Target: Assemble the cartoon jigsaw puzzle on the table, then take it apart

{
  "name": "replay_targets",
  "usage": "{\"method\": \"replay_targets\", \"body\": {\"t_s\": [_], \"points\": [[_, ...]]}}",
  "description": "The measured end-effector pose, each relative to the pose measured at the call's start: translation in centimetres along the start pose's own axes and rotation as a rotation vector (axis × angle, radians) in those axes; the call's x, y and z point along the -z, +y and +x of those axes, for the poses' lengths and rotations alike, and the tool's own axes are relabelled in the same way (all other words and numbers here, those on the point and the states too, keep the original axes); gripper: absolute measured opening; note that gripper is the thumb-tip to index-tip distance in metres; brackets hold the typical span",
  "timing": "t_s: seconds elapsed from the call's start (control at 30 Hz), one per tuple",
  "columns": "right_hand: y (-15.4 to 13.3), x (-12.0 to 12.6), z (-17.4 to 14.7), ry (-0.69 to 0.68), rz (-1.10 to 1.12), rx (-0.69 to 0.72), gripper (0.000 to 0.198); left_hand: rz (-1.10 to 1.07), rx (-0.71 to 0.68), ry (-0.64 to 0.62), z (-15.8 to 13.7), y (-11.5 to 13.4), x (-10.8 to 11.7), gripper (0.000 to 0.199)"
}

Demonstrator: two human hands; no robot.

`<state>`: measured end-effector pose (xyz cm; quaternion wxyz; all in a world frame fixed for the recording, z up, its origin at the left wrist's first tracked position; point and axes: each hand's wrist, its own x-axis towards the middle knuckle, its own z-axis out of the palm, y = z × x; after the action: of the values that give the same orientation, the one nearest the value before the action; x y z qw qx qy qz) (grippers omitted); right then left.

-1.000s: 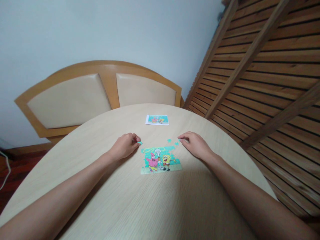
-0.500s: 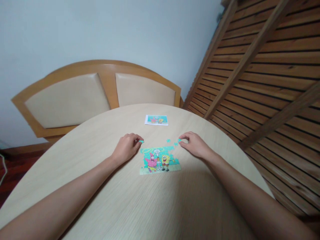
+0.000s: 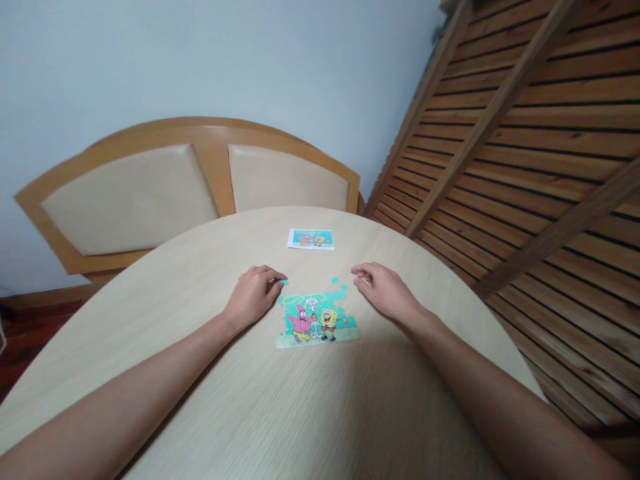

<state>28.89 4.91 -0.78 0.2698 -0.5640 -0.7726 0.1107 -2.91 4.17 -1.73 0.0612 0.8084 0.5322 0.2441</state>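
Observation:
A nearly whole jigsaw puzzle (image 3: 319,321) with cartoon figures on turquoise lies flat on the table between my hands. Its upper right edge is ragged. My left hand (image 3: 257,291) is closed in a pinch on a small turquoise puzzle piece (image 3: 285,283), just beyond the puzzle's upper left corner. My right hand (image 3: 383,288) rests right of the puzzle, thumb and index finger apart, with nothing visible between them. Close to its fingertips lie loose turquoise pieces (image 3: 345,287), just above the puzzle's upper right edge.
A small printed picture sheet (image 3: 313,239) of the same scene lies farther back on the round wooden table (image 3: 215,393). Behind the table stands a padded bench back (image 3: 130,200) against the wall. Slatted wooden panelling (image 3: 520,167) rises at the right.
My right thumb and index finger have parted, and the turquoise piece no longer shows between them. A loose piece now lies slightly farther left. My left hand keeps its pinch in place.

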Motion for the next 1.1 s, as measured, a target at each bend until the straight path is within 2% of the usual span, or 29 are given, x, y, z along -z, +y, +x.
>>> {"method": "replay_targets", "body": {"t_s": [0.17, 0.23, 0.3, 0.4, 0.5, 0.57, 0.83, 1.0, 1.1], "points": [[0.2, -1.1, 0.2, -0.046, -0.095, 0.155, 0.035, 0.012, -0.01, 0.01, -0.1, 0.9, 0.4, 0.026], [0.2, -1.3, 0.3, -0.062, -0.123, 0.17, 0.034, -0.016, -0.068, 0.023, -0.3, 1.7, 0.7, 0.026], [0.2, -1.2, 0.4, -0.068, -0.137, 0.184, 0.032, -0.085, -0.2, 0.006, -0.6, 2.7, 1.0, 0.027], [0.0, -0.6, 0.4, -0.07, -0.131, 0.217, 0.024, -0.173, -0.451, -0.108, -1.2, 4.2, 1.4, 0.033], [-0.5, 0.1, 0.3, -0.086, -0.165, 0.214, 0.019, -0.181, -0.571, -0.22, -1.7, 5.0, 1.4, 0.036], [-0.9, 0.5, 0.2, -0.108, -0.213, 0.199, 0.02, -0.152, -0.588, -0.256, -1.8, 5.1, 1.4, 0.035], [-1.6, 0.8, 0.1, -0.172, -0.417, 0.156, 0.036, -0.099, -0.584, -0.267, -1.8, 5.0, 1.5, 0.035], [-1.3, 1.2, 0.2, -0.098, -0.285, 0.161, 0.036, -0.101, -0.585, -0.261, -1.9, 5.1, 1.5, 0.034], [-1.3, 1.2, 0.2, -0.031, -0.12, 0.096, 0.029, -0.09, -0.588, -0.265, -1.9, 4.9, 1.4, 0.034]]}}
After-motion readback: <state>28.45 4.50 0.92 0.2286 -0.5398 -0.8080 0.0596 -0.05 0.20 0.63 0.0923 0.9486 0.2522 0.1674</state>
